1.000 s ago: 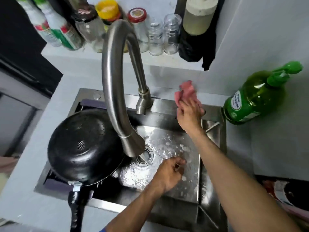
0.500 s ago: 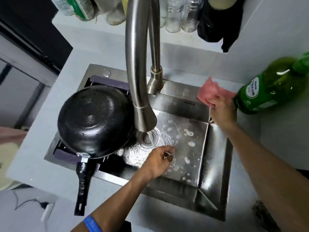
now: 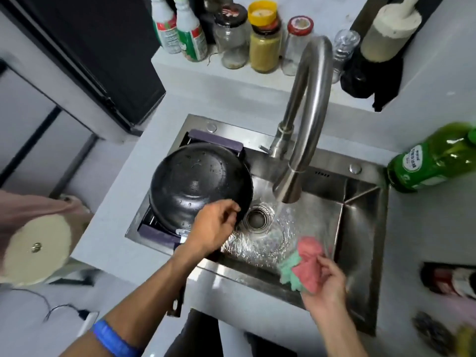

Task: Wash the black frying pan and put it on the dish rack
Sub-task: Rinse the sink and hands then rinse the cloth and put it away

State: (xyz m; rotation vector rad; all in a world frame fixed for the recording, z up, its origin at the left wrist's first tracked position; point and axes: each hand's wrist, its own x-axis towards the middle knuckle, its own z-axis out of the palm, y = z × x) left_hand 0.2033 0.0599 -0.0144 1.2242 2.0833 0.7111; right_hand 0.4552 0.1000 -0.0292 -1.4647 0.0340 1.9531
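Observation:
The black frying pan [image 3: 198, 181] lies upside down on a dark dish rack [image 3: 154, 231] across the left part of the steel sink [image 3: 360, 228], wet with drops. My left hand [image 3: 213, 225] hovers at the pan's near right rim with loosely curled fingers that hold nothing. My right hand [image 3: 325, 282] grips a pink and green cloth [image 3: 302, 264] over the sink's front right. Water runs from the tall steel faucet [image 3: 306, 119] into the basin beside the drain [image 3: 257, 217]. My left forearm hides most of the pan's handle.
A green dish soap bottle [image 3: 435, 158] lies on the counter at the right. Jars and bottles [image 3: 262, 39] line the ledge behind the sink. A cream round lid [image 3: 36, 251] sits at the far left, and dark items are at the right edge.
My right hand brought the cloth from the sink's back right corner down to the front right. My left hand rose from the basin floor to the pan's rim. The view shifted.

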